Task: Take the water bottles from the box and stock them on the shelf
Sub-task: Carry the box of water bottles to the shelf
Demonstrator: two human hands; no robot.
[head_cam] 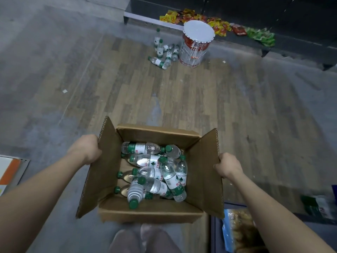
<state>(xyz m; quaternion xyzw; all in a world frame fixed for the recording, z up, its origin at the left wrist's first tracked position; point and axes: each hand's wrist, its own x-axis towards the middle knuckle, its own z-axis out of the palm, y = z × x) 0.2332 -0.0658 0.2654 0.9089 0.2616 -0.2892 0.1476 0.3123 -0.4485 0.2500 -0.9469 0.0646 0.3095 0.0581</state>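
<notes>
An open cardboard box (151, 179) is held at lower centre of the frame, its left flap gripped by the left hand (87, 152) and its right flap by the right hand (228, 167), fingers curled over the edges. Green-capped bottles (155, 172) are heaped inside. More bottles (165, 52) are scattered at upper centre beside a bucket (196, 43) below the shelf (153, 20).

left arm: bare, stretched forward and angled inward
left hand (87, 149): fingers curled over the box's left flap edge, gripping it
right arm: bare, reaching forward too
right hand (228, 166): clamped on the right flap edge, knuckles up
</notes>
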